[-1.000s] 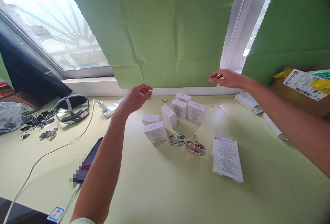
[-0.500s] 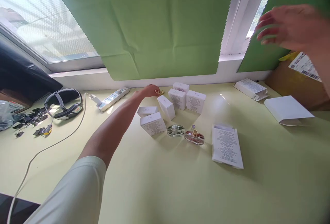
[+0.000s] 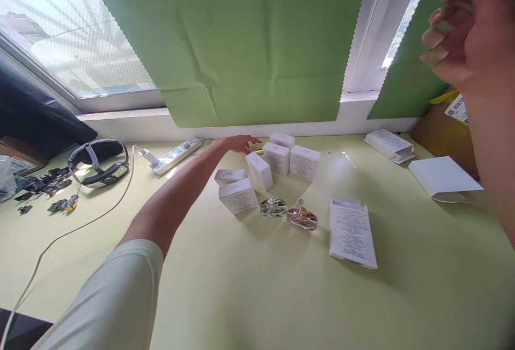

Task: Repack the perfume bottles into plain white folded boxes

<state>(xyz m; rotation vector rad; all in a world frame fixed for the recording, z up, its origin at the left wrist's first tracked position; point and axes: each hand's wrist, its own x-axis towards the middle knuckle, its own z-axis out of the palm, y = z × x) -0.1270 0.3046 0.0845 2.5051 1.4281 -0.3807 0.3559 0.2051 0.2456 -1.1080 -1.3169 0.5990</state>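
Observation:
My left hand [image 3: 241, 144] reaches to the back of the table, its fingers stretched out and apart with nothing in them. Just beyond its fingertips lies a small gold object [image 3: 259, 152], partly hidden behind a white box [image 3: 259, 170]. Raised high at the right edge, my right hand [image 3: 469, 33] is blurred, its fingers loosely curved and apart, and it appears to hold nothing. In front of the boxes are a clear glass perfume bottle [image 3: 273, 208] and a pinkish perfume bottle [image 3: 302, 218] with a gold neck. A small lilac piece [image 3: 301, 202] is behind the pinkish one.
Several more white boxes, one of them [image 3: 305, 162], stand around the middle. An opened carton [image 3: 353, 233] lies to the right, and two more white cartons [image 3: 388, 145] lie further back. A power strip [image 3: 177, 155], a headset [image 3: 98, 163] and a cable are at left. A cardboard box [image 3: 446, 132] stands far right.
My left hand has let go of the small gold object, and its fingers have straightened. My right hand has moved up and to the right, with its fingers curling more.

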